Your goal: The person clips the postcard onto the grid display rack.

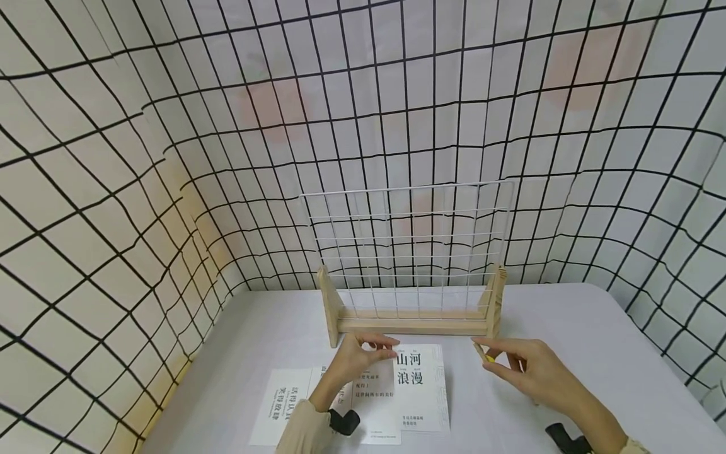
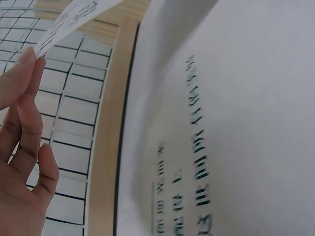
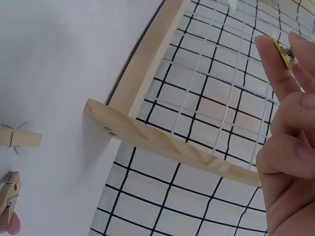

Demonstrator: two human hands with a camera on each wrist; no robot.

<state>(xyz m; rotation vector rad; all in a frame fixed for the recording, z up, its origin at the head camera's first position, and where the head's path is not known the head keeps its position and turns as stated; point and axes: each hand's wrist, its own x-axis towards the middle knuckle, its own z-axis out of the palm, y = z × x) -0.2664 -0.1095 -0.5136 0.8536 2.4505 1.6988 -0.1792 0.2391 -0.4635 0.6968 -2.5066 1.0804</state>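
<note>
A wooden stand (image 1: 409, 323) holding a white wire grid (image 1: 408, 239) is upright at the middle of the white table. In front of it lie printed white cards (image 1: 422, 391). My left hand (image 1: 379, 345) pinches the top edge of one card (image 1: 374, 391) and lifts it; in the left wrist view that card (image 2: 74, 17) curls over my fingertips (image 2: 27, 59). My right hand (image 1: 486, 354) hovers right of the cards and pinches a small wooden clothespin with a yellow tip (image 1: 489, 358), seen as a clothespin (image 3: 283, 52) between fingertips near the stand's foot (image 3: 167, 142).
Another card (image 1: 282, 403) lies at the front left. Loose wooden clothespins (image 3: 17, 137) lie on the table near the stand's right foot. Walls with a black grid pattern enclose the table (image 1: 595, 353) on the left, back and right.
</note>
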